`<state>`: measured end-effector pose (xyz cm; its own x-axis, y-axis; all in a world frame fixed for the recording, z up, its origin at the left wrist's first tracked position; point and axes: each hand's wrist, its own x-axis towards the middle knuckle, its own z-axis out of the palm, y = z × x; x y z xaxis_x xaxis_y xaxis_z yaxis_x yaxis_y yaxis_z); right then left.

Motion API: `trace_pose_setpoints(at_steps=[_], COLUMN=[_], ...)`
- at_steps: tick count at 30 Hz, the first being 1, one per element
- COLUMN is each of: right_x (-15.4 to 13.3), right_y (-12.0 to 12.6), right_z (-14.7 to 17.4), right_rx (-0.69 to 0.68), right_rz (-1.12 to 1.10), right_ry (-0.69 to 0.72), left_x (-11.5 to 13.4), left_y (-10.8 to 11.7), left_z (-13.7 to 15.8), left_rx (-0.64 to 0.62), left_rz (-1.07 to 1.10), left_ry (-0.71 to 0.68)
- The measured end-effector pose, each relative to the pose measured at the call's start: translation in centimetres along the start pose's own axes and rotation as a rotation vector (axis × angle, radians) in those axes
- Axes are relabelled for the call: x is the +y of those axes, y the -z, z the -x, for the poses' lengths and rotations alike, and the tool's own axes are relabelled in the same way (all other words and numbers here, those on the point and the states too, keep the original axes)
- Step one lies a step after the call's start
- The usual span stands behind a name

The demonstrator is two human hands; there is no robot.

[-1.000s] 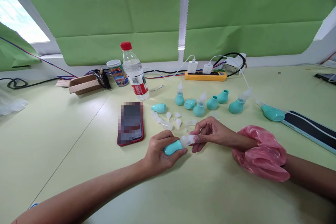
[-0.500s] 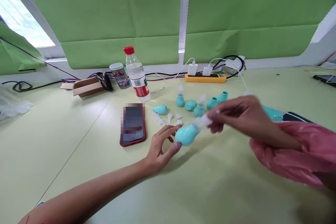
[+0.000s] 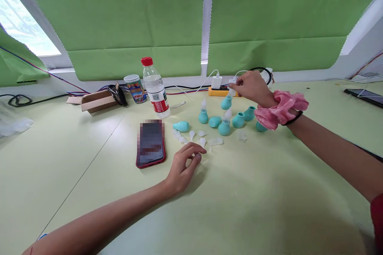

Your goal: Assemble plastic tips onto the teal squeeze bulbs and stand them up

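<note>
My right hand pinches the clear tip of a teal bulb nasal aspirator at the back of the group, near the power strip. The bulb hangs or stands upright there; whether it touches the table I cannot tell. My left hand rests on the table with nothing in it, thumb and fingers apart and slightly curled. Just beyond its fingertips lie several loose white tips. Two more aspirators with clear tips, one at the back and one in front, stand upright. Beside them are several bare teal bulbs, some lying down.
A phone in a red case lies left of the parts. Behind it stand a water bottle and a printed can. An open cardboard box sits to the left. A yellow power strip with white chargers and cables runs along the wall.
My right hand has carried the aspirator from in front of me to the back of the group. My left hand has let go of its bulb and stayed in place.
</note>
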<state>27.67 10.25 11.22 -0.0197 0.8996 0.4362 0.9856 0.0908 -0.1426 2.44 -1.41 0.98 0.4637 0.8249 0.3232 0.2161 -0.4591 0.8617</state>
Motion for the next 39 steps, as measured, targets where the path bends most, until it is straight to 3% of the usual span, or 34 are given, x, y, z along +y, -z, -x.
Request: trace_pose_setpoints(at_steps=[4,8,10,14,17,18,19,22,25,27,39], right_x=[-0.6,-0.3,-0.2,-0.8,-2.4,-3.1,-3.8,-5.7,-6.4,-6.3,-4.6], right_y=[-1.5,-2.0,-1.8,-0.7,-0.4,-0.6,-1.1,-3.4,-5.9,-7.0,-7.7], right_z=[-0.1,-0.3,-0.3,0.9,3.7,4.8,6.0,9.0,10.5,10.7,12.0], right_rx=[-0.102,-0.115,-0.026,0.325,0.403,0.448,0.434,0.203,-0.044,-0.126,-0.151], right_rz=[0.059,0.121,0.155,0.122,0.046,-0.035,-0.128,-0.296,-0.252,-0.234,-0.419], right_ry=[-0.037,-0.076,-0.088,0.014,0.165,0.303,0.418,0.683,0.716,0.704,0.692], left_x=[0.1,0.2,0.2,0.2,-0.1,-0.2,-0.3,-0.5,-0.4,-0.4,-0.6], left_y=[0.0,0.0,0.0,0.0,-0.1,-0.1,-0.2,-0.3,-0.2,-0.2,-0.3], left_z=[-0.1,-0.1,-0.1,-0.2,-0.3,-0.3,-0.3,-0.3,-0.3,-0.3,-0.5], left_rx=[0.000,0.003,0.003,0.016,0.049,0.060,0.074,0.113,0.124,0.118,0.082], left_rz=[-0.024,-0.028,-0.030,-0.031,-0.031,-0.030,-0.026,-0.005,0.012,0.012,-0.013], left_ry=[-0.013,-0.014,-0.014,-0.012,-0.014,-0.012,-0.010,0.010,0.031,0.038,0.032])
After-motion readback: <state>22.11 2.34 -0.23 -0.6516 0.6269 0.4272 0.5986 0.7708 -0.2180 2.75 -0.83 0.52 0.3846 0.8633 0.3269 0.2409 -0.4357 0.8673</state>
